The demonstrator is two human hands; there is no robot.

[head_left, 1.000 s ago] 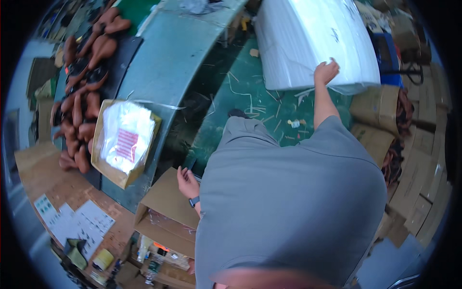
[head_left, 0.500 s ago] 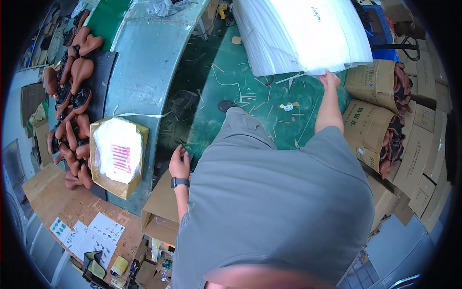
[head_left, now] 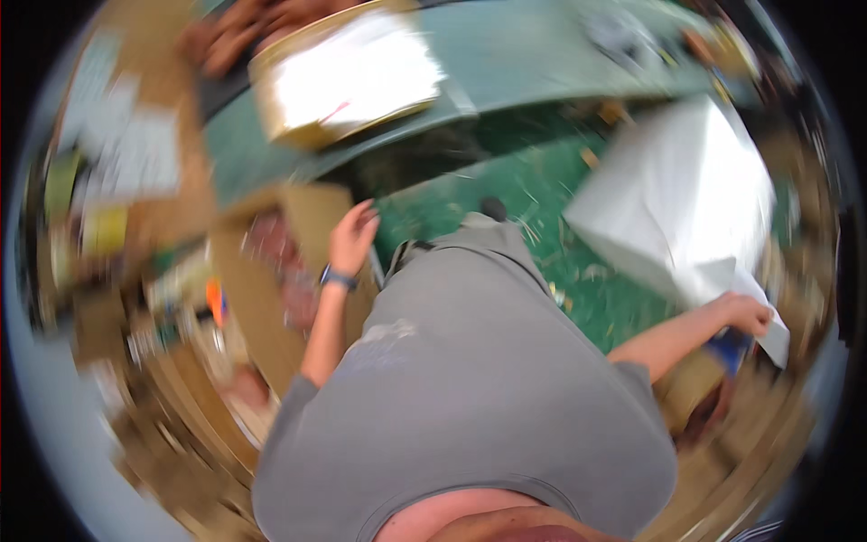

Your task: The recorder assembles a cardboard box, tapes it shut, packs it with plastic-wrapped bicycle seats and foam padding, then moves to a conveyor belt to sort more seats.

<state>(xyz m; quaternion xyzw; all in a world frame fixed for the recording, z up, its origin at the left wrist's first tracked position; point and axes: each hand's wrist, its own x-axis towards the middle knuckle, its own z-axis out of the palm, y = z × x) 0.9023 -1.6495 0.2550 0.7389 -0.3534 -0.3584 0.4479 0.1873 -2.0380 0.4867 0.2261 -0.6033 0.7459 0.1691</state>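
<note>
My right hand [head_left: 748,316] is closed on the edge of a thin white sheet [head_left: 772,336], which folds over at the near right end of a large white stack [head_left: 673,194]. The picture is smeared by motion, so I cannot tell whether the sheet is plastic or paper. My left hand [head_left: 352,237], with a dark watch at the wrist, hangs in the air with loosely bent fingers and nothing in it. It is nearest to an open cardboard box [head_left: 316,212] that holds reddish-brown things in clear wrapping [head_left: 275,248].
A green workbench [head_left: 533,50] runs across the back. On it stands a yellowish carton [head_left: 284,131] with a white bag [head_left: 352,77] on top, beside brown saddle-shaped pieces [head_left: 239,32]. Scraps litter the green floor [head_left: 542,185]. Cardboard boxes crowd both sides.
My view has swung round to the left, bringing the open box beside my left hand into sight. My right hand has pulled the sheet's edge toward me, away from the stack.
</note>
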